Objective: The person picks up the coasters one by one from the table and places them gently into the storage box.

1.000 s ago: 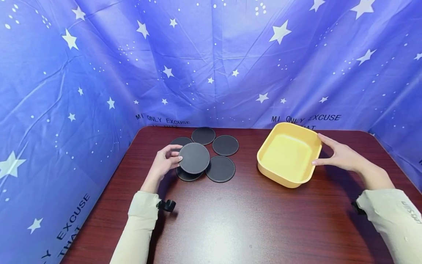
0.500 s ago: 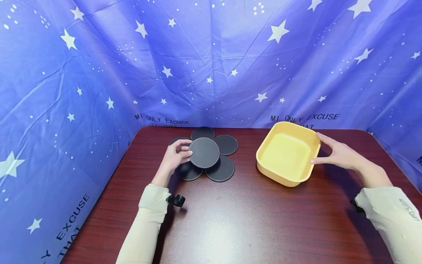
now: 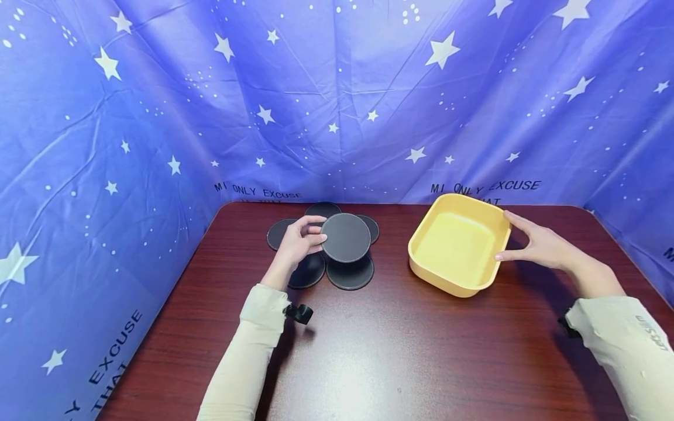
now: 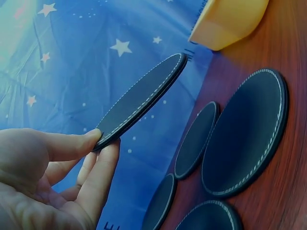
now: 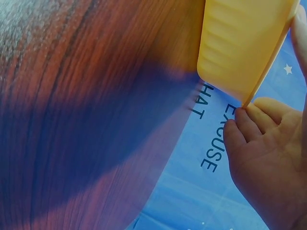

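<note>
My left hand point(image 3: 296, 244) pinches a round black coaster point(image 3: 346, 237) by its left edge, thumb on top and fingers beneath. White stitching runs round the coaster's rim in the left wrist view, where it is raised and tilted. Below it, several matching coasters point(image 3: 350, 273) lie in a ring on the table, partly covered by the hand and the held coaster. At the right, my right hand point(image 3: 550, 248) touches the side rim of a yellow rectangular bin point(image 3: 442, 282), thumb and fingers spread apart. The bin has nothing in it.
The dark red wooden table point(image 3: 400, 351) reflects a bright glare near its front. Behind it hangs a blue curtain point(image 3: 337, 105) with white stars and lettering, close to the bin and the rear coasters.
My left hand has carried the held coaster rightward and a little toward the back, over the ring of coasters. The right hand and the bin stay in place.
</note>
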A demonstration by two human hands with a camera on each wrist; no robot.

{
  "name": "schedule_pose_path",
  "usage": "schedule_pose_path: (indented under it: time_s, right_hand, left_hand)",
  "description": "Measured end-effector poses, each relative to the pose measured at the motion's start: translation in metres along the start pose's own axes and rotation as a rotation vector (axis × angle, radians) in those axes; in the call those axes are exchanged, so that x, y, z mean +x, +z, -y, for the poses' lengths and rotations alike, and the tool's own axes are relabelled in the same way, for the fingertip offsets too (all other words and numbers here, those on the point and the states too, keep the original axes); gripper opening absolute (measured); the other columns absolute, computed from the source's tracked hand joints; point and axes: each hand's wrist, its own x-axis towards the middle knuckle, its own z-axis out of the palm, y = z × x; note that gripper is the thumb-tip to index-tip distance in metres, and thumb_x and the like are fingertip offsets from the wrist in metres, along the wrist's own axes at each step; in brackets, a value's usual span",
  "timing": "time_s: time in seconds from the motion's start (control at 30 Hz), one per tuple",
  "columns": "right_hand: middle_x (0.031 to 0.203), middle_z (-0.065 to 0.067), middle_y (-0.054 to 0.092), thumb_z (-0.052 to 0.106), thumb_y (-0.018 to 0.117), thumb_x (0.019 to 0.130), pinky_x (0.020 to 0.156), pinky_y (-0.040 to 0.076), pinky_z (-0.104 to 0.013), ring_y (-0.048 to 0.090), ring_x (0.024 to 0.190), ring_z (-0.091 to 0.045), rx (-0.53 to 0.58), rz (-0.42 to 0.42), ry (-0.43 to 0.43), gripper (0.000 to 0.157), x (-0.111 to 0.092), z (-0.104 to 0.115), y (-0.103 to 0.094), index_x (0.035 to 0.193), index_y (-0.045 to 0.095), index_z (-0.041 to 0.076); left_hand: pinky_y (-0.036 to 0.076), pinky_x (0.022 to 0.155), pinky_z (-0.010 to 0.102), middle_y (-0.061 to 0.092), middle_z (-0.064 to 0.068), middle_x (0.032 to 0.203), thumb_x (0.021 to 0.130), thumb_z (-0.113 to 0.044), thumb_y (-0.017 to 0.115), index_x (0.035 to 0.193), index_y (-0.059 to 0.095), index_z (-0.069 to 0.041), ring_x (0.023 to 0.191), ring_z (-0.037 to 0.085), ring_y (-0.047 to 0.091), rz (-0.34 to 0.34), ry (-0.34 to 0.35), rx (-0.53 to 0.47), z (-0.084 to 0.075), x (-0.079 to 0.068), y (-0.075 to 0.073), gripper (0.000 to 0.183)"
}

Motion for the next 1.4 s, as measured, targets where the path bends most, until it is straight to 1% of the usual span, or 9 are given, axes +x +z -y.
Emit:
schedule_pose_path:
  time_s: [0.23, 0.4, 0.63, 0.87, 1.0, 1.13, 1.23, 1.4]
  right_hand:
    - [0.157, -0.036, 0.021, 0.037, 0.084, 0.076, 0.107, 0.025, -0.075, 0.024, 0.14, -0.06, -0.002, -0.001, -0.003, 0.117, 0.0, -0.001, 0.0, 0.158, 0.009, -0.002]
    - [0.158, -0.036, 0.021, 0.037, 0.083, 0.076, 0.108, 0.025, -0.075, 0.024, 0.141, -0.06, 0.006, 0.004, 0.001, 0.117, 0.0, -0.001, 0.0, 0.158, 0.009, -0.001]
    - [0.157, -0.036, 0.021, 0.037, 0.083, 0.076, 0.107, 0.025, -0.076, 0.024, 0.14, -0.061, 0.006, 0.007, 0.002, 0.117, 0.0, -0.001, -0.001, 0.159, 0.008, -0.001]
    - [0.158, -0.035, 0.02, 0.036, 0.083, 0.077, 0.107, 0.025, -0.076, 0.023, 0.141, -0.06, 0.013, 0.01, 0.002, 0.117, -0.001, 0.0, -0.001, 0.158, 0.009, -0.001]
    - [0.159, -0.035, 0.017, 0.036, 0.083, 0.078, 0.106, 0.024, -0.077, 0.021, 0.142, -0.06, 0.015, 0.018, 0.007, 0.117, -0.001, -0.002, 0.0, 0.159, 0.006, 0.001]
    - [0.159, -0.035, 0.017, 0.036, 0.083, 0.078, 0.107, 0.024, -0.077, 0.02, 0.142, -0.06, 0.022, 0.018, 0.007, 0.117, -0.001, -0.001, 0.0, 0.159, 0.006, 0.0]
    - [0.159, -0.035, 0.019, 0.035, 0.083, 0.077, 0.108, 0.025, -0.076, 0.022, 0.142, -0.059, 0.028, 0.012, 0.004, 0.116, -0.001, 0.001, -0.001, 0.159, 0.008, -0.001]
    - [0.159, -0.035, 0.019, 0.035, 0.083, 0.077, 0.108, 0.025, -0.076, 0.022, 0.142, -0.059, 0.03, 0.01, 0.003, 0.116, -0.001, 0.0, 0.0, 0.159, 0.008, 0.0]
  left_hand:
    - [0.058, 0.064, 0.016, 0.061, -0.004, 0.091, 0.089, 0.008, 0.065, 0.133, 0.059, -0.003, 0.073, 0.001, 0.063, 0.003, -0.009, -0.026, 0.0, 0.005, 0.012, 0.045]
    - [0.058, 0.065, 0.016, 0.062, -0.001, 0.095, 0.09, 0.008, 0.065, 0.134, 0.059, -0.004, 0.073, 0.003, 0.063, 0.009, -0.015, -0.043, 0.0, 0.008, 0.019, 0.045]
    - [0.058, 0.064, 0.017, 0.061, 0.002, 0.1, 0.09, 0.007, 0.065, 0.135, 0.059, -0.004, 0.074, 0.003, 0.062, 0.028, -0.007, -0.058, -0.002, 0.011, 0.031, 0.046]
    - [0.059, 0.065, 0.018, 0.063, 0.001, 0.099, 0.09, 0.006, 0.065, 0.135, 0.06, -0.004, 0.074, 0.003, 0.062, 0.044, -0.003, -0.066, -0.006, 0.01, 0.043, 0.046]
    - [0.059, 0.066, 0.018, 0.063, 0.001, 0.098, 0.09, 0.006, 0.065, 0.134, 0.061, -0.006, 0.074, 0.004, 0.063, 0.058, -0.012, -0.074, -0.007, 0.012, 0.049, 0.045]
    - [0.059, 0.065, 0.017, 0.062, 0.0, 0.098, 0.091, 0.007, 0.065, 0.134, 0.061, -0.006, 0.073, 0.003, 0.063, 0.073, -0.019, -0.081, -0.008, 0.013, 0.055, 0.045]
    - [0.059, 0.065, 0.017, 0.063, 0.001, 0.1, 0.091, 0.006, 0.065, 0.134, 0.061, -0.006, 0.074, 0.003, 0.063, 0.082, -0.019, -0.081, -0.009, 0.014, 0.059, 0.045]
    - [0.059, 0.066, 0.018, 0.064, 0.004, 0.103, 0.091, 0.005, 0.066, 0.133, 0.061, -0.006, 0.075, 0.005, 0.064, 0.095, -0.011, -0.092, -0.01, 0.016, 0.067, 0.044]
